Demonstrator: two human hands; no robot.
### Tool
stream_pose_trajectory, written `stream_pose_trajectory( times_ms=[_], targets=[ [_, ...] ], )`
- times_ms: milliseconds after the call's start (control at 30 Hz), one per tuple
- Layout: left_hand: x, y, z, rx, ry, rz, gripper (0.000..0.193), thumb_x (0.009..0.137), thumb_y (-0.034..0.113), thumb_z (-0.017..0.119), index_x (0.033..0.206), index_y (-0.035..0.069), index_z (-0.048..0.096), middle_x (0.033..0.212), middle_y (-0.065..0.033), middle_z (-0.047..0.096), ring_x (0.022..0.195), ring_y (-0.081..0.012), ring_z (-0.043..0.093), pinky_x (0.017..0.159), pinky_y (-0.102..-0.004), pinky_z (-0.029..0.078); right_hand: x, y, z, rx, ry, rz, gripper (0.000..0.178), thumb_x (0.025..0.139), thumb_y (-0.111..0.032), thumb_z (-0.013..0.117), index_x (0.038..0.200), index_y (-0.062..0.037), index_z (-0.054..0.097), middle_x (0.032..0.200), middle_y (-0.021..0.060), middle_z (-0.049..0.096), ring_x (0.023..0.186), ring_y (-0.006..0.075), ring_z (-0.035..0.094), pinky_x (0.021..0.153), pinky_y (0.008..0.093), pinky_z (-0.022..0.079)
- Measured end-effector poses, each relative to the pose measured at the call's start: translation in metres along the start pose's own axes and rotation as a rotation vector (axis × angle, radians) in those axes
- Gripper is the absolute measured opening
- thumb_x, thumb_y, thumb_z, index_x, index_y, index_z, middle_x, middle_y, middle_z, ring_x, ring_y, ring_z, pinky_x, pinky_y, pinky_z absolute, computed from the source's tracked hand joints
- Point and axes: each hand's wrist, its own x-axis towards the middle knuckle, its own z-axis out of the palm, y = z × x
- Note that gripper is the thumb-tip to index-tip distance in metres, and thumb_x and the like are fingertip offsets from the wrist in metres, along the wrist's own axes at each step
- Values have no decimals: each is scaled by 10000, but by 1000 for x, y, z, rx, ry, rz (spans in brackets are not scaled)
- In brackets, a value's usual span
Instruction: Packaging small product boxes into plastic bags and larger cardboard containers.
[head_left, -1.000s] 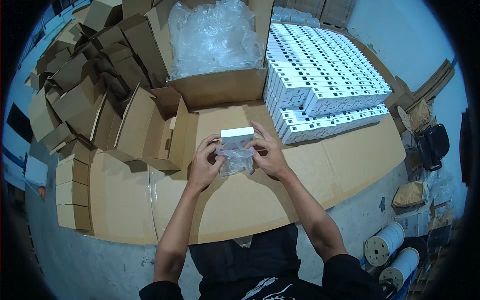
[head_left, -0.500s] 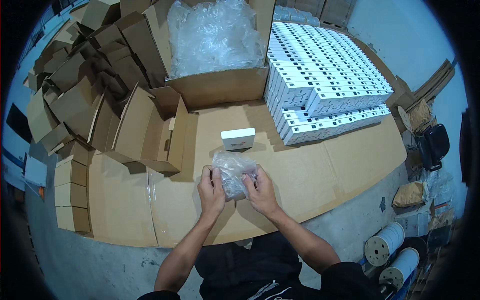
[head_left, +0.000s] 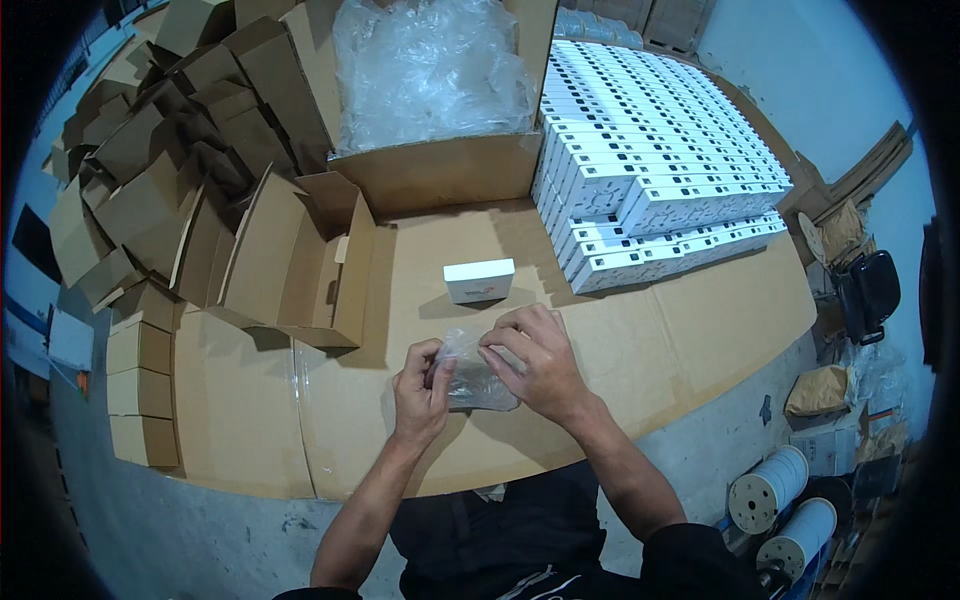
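Note:
A crumpled clear plastic bag (head_left: 478, 385) is held between my two hands above the cardboard-covered table. My left hand (head_left: 420, 388) grips its left side, thumb on top. My right hand (head_left: 535, 360) pinches the bag's upper right part between thumb and fingertips. Whether anything lies inside the bag, I cannot make out. Just beyond my hands, a small white box (head_left: 479, 281) stands on its long edge. To its left is an open brown carton (head_left: 300, 260) with its flaps up.
A large carton (head_left: 435, 172) full of clear plastic bags (head_left: 430, 75) stands at the back. Stacked white boxes (head_left: 650, 180) fill the back right. Folded-open brown cartons (head_left: 150, 180) pile up at left, with several closed small cartons (head_left: 140, 395) below. Cable spools (head_left: 768, 488) sit at lower right.
My right hand has risen and turned over, its fingers now pinching the bag's upper edge. The bag looks flatter and more spread out. My left hand keeps its hold.

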Motion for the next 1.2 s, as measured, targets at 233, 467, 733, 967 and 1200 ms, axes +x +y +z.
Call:
stream_pose_trajectory(
  times_ms=[233, 467, 733, 967, 1200],
  targets=[
    [6, 26, -7, 103, -106, -104, 523, 781, 192, 898, 1140, 9, 565, 862, -101, 709, 785, -158, 690, 698, -306, 564, 24, -1, -22, 362, -268, 84, 128, 868, -54, 734, 954, -22, 646, 849, 120, 657, 795, 286, 655, 726, 380, 510],
    [0, 27, -12, 168, -109, -72, 467, 736, 183, 924, 1034, 2, 611, 874, -110, 709, 818, -163, 686, 722, -309, 558, 43, -2, -28, 474, -634, 147, 358, 936, -319, 686, 1032, 18, 616, 944, 185, 697, 883, 368, 673, 842, 458, 520],
    [-2, 7, -23, -236, -189, -270, 289, 862, 163, 836, 989, 28, 614, 908, 17, 613, 828, -61, 534, 737, -224, 452, 28, 26, -27, 149, -887, -12, 517, 856, -429, 755, 1221, -68, 686, 1052, 181, 717, 1017, 361, 635, 961, 453, 470],
    [1, 9, -24, -213, -107, -155, 173, 951, 118, 740, 1019, 19, 615, 899, 22, 594, 832, -45, 529, 719, -201, 440, 33, 22, -37, 150, -887, 114, 327, 844, -283, 774, 1078, -57, 738, 973, 110, 726, 937, 247, 669, 931, 404, 493],
    [1, 10, -18, -311, -161, -168, 345, 913, 51, 751, 1186, 28, 542, 1022, -17, 577, 946, -92, 547, 819, -239, 467, 34, 10, -33, 464, -490, 73, 267, 802, -140, 796, 1035, -25, 736, 929, 114, 721, 833, 249, 679, 811, 363, 536]
  ],
)
